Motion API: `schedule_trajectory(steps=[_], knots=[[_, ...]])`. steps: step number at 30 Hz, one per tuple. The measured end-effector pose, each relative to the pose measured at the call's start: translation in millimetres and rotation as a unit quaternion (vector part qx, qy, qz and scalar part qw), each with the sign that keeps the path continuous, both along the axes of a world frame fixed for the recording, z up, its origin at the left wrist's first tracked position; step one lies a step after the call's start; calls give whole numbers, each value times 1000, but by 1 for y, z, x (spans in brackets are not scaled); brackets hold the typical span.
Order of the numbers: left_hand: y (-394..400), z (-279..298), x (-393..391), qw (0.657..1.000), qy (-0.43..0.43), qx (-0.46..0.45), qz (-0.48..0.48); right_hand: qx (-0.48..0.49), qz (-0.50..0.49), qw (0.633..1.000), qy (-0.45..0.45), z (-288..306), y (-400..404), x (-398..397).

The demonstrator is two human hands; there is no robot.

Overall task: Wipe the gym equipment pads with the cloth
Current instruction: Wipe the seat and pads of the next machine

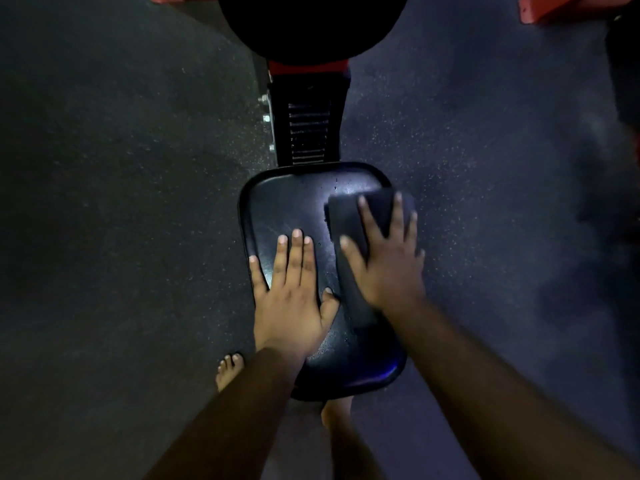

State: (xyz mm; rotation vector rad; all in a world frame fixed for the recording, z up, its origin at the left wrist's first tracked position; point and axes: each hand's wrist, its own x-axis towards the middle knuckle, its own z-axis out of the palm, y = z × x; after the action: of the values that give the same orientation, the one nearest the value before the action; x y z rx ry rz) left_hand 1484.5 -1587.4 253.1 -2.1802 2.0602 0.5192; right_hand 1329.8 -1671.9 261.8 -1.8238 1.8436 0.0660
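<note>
A black padded seat (277, 209) of a gym machine lies below me in the middle of the view, its surface shiny and speckled with droplets. My left hand (292, 296) rests flat on the seat's left half, fingers straight. My right hand (384, 258) presses a dark folded cloth (349, 220) onto the seat's right half with spread fingers. The cloth reaches from the seat's far right corner back under my palm. A second black pad (304, 26) sits higher up at the top of the view.
A black adjustment rail with slots (308, 133) and a red frame part (308, 67) join the two pads. Red frame pieces (561, 8) show at the top right. Dark speckled rubber floor (121, 202) surrounds the machine. My bare feet (228, 370) stand beside and below the seat.
</note>
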Motion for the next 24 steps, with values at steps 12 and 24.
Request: schedule_trajectory(steps=[12,24], knots=[[6,2,7,993,94,-41,51,50,40,995,75,21,70,-13],[42,0,38,984,132,7,119,6,105,989,105,32,98,6]])
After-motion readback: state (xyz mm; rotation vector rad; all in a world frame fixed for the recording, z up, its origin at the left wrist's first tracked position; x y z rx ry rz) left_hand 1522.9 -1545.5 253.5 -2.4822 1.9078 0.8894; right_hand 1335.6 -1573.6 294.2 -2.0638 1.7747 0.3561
